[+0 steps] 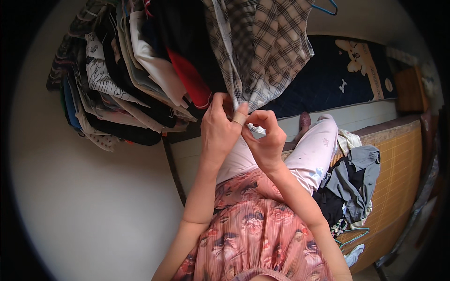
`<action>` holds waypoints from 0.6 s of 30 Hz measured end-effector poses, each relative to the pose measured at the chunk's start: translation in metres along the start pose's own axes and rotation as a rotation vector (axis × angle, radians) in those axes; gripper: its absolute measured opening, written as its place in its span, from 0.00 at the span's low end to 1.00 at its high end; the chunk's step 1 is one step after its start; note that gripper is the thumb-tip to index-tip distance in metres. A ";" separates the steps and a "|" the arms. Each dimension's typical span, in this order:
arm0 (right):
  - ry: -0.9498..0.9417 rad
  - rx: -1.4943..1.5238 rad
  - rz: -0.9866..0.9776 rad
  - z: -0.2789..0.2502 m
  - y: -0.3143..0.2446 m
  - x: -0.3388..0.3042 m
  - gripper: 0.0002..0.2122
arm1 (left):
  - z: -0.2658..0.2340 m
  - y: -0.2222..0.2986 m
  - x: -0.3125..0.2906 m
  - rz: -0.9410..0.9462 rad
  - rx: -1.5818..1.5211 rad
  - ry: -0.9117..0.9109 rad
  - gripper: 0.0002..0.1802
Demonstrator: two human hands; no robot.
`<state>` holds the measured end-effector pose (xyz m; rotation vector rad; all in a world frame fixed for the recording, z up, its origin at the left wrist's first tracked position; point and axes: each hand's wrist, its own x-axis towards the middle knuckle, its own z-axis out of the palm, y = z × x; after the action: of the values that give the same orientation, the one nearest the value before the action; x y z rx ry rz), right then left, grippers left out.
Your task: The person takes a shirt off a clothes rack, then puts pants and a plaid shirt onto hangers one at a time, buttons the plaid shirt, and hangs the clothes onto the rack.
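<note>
A beige and grey plaid shirt (281,51) hangs in front of me, its front edges coming together at my fingers. My left hand (219,129) is closed on one front edge near the lower part, with a tan band around a finger or thumb. Close beside it, my right hand (266,138) pinches at the same edge, thumb and forefinger curled together. Whether a button sits between the fingertips is too small to tell. Beside the shirt's upper right corner shows the end of a blue hanger (326,8).
Many garments (117,70) hang packed together at the left, by a pale wall (93,187). A dark blue mat (309,79) with a cartoon animal lies beyond. At right, a bamboo mat (398,154) bears a heap of grey and black clothes (356,182) and a turquoise hanger (354,234).
</note>
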<state>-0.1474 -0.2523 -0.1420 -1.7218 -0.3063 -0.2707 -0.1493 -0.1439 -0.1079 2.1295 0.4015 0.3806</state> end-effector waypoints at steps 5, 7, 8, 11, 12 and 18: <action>-0.085 0.079 0.007 -0.006 -0.001 0.004 0.11 | -0.008 -0.014 -0.004 -0.079 -0.071 0.011 0.13; -0.077 0.023 0.030 -0.012 0.003 0.013 0.07 | -0.012 -0.020 -0.005 -0.096 -0.096 -0.001 0.14; -0.049 0.035 0.038 -0.012 0.003 0.019 0.06 | -0.015 -0.022 -0.006 -0.122 -0.139 -0.010 0.14; -0.148 0.026 0.051 -0.014 0.003 0.033 0.06 | -0.016 -0.018 -0.008 -0.166 -0.220 -0.019 0.13; -0.145 0.023 0.049 -0.013 0.003 0.034 0.06 | -0.015 -0.018 -0.008 -0.161 -0.237 -0.015 0.14; -0.307 -0.204 0.032 -0.008 -0.003 0.031 0.07 | -0.018 -0.037 -0.009 -0.181 -0.319 -0.031 0.16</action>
<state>-0.1194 -0.2580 -0.1276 -1.9700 -0.4887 -0.0115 -0.1704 -0.1146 -0.1304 1.7712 0.4783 0.2858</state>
